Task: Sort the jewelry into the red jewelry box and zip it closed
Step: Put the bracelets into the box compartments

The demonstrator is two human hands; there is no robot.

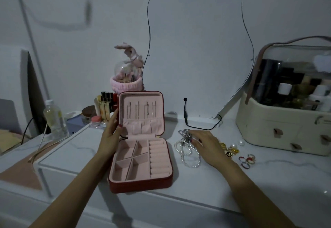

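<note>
The red jewelry box [139, 185] lies open on the white dresser, its pink lid upright and its pink compartments bare. My left hand [112, 134] holds the lid's left edge, thumb on the inside. To the box's right lie a pearl necklace [186, 156], a tangle of silver chains [185, 134], gold pieces [231, 149], two loose pearls [239, 143] and several coloured rings [247, 160]. My right hand [207, 145] rests over the jewelry pile, fingertips touching the silver chains.
A cream cosmetics case [279, 127] stands at the right. A wavy mirror [197, 48] leans on the wall with a black cable [200, 126] below. Lipsticks [105, 105], a bottle [54, 118] and a pink bunny dome [126, 73] stand behind the box.
</note>
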